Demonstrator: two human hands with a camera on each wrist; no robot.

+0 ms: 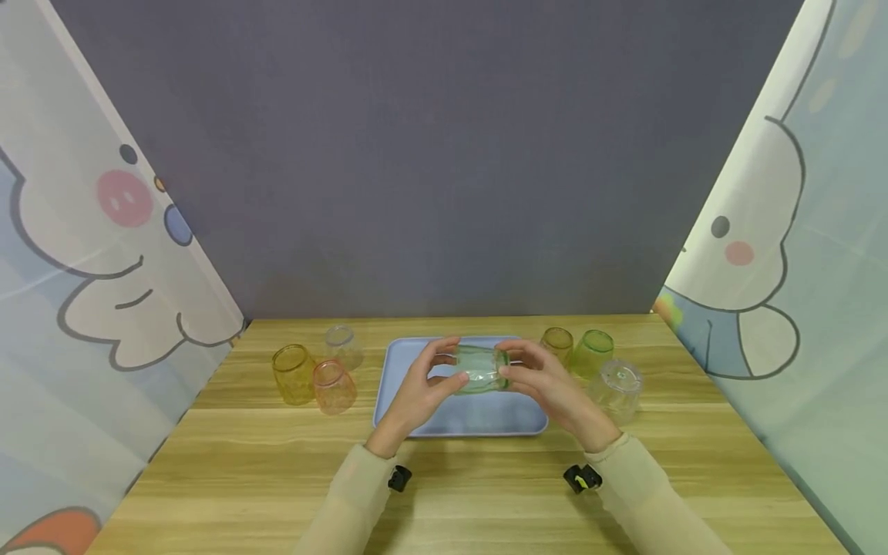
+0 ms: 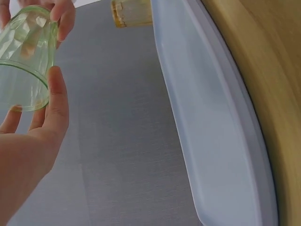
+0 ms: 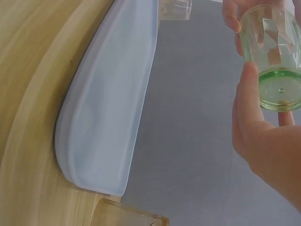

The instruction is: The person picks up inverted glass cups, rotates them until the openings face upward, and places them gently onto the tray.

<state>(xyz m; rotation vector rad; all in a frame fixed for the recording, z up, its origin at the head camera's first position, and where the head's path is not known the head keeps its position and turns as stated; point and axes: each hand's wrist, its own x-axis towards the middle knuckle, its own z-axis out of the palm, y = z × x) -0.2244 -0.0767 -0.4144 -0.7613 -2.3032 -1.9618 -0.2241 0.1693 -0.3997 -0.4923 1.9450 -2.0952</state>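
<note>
A clear green faceted glass lies sideways in the air over the blue tray, held between both hands. My left hand grips its open rim end, with thumb and fingers on opposite sides, as the left wrist view shows. At the thicker base end, my right hand holds the glass between thumb and fingers. The right wrist view shows the round green base beside the right thumb. No other glass overlaps the tray's inside in the head view.
Left of the tray stand a yellow glass, a pink glass and a clear glass. To its right are an amber glass, a green glass and another clear glass. A grey panel rises behind the wooden table.
</note>
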